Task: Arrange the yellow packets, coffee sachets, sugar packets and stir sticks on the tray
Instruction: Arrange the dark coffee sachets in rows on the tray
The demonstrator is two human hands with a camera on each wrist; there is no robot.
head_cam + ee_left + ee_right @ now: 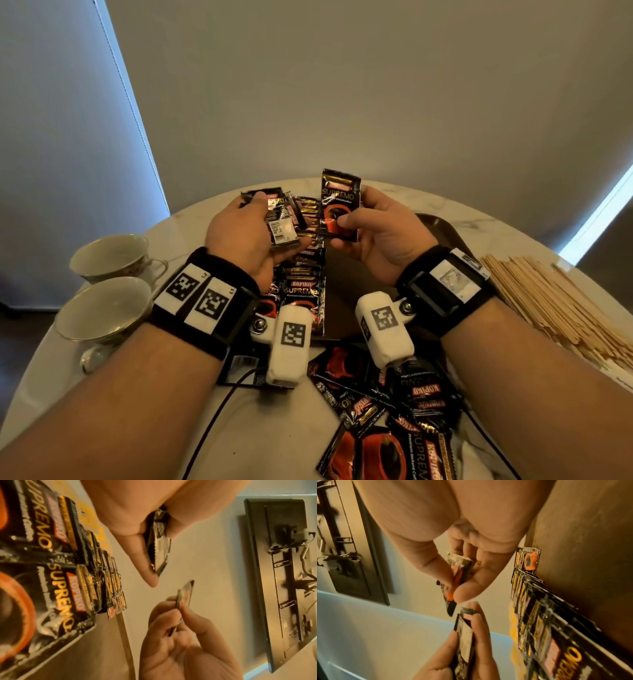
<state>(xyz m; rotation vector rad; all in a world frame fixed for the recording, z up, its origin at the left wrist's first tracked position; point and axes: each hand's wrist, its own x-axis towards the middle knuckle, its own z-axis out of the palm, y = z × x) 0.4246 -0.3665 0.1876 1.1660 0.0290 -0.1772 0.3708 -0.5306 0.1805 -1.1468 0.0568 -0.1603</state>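
Observation:
My left hand (255,222) grips a small stack of black coffee sachets (279,222) above the tray's far left. My right hand (363,226) pinches a single sachet (339,202) upright, thumb on its front, just right of the stack. In the right wrist view that sachet (453,582) sits between thumb and fingers, close to the stack (464,634). Two overlapped rows of sachets (305,277) lie along the left side of the dark brown tray (346,291). Yellow packets (91,516) show beyond the rows. Wooden stir sticks (555,301) lie piled right of the tray.
Several loose sachets (397,411) lie scattered on the marble table's near edge. Two teacups (109,257) (102,311) stand at the left. A black cable (219,411) runs across the front. The wall is close behind the round table.

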